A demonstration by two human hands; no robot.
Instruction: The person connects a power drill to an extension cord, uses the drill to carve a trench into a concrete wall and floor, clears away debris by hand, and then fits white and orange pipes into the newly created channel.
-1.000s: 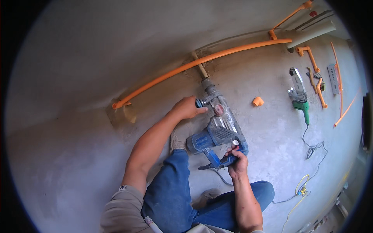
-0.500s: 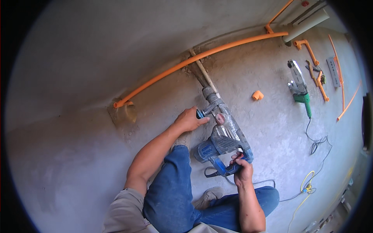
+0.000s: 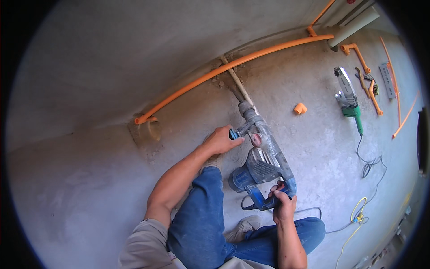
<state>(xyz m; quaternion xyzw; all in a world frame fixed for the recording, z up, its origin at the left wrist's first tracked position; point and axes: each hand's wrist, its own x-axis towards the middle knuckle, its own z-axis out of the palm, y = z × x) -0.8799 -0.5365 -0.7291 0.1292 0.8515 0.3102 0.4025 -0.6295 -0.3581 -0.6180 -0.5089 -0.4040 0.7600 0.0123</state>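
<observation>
A dusty blue and grey rotary hammer (image 3: pixel 264 163) lies slantwise in front of me, its nose pointing away toward the wall. My left hand (image 3: pixel 221 140) is closed round the side handle close to its front end. At the rear, my right hand (image 3: pixel 284 207) grips the blue main handle. The dark bit (image 3: pixel 236 94) reaches into broken, crumbly ground by the wall's foot; its tip cannot be made out. Right beside the bit runs a pale, narrow pipe-like length (image 3: pixel 238 80), partly hidden by the tool's nose.
A long orange pipe (image 3: pixel 233 64) crosses along the wall's base, above the broken spot. To the right are an orange elbow fitting (image 3: pixel 300 108), a green-handled pipe welding tool (image 3: pixel 350 101) with a cord, more orange pipes (image 3: pixel 376 101) and a yellow cable (image 3: pixel 354 208).
The rotary hammer has come back slightly toward me, its rear handle and my right hand sitting a little lower. The whole view has shifted slightly. Both hands keep their grip.
</observation>
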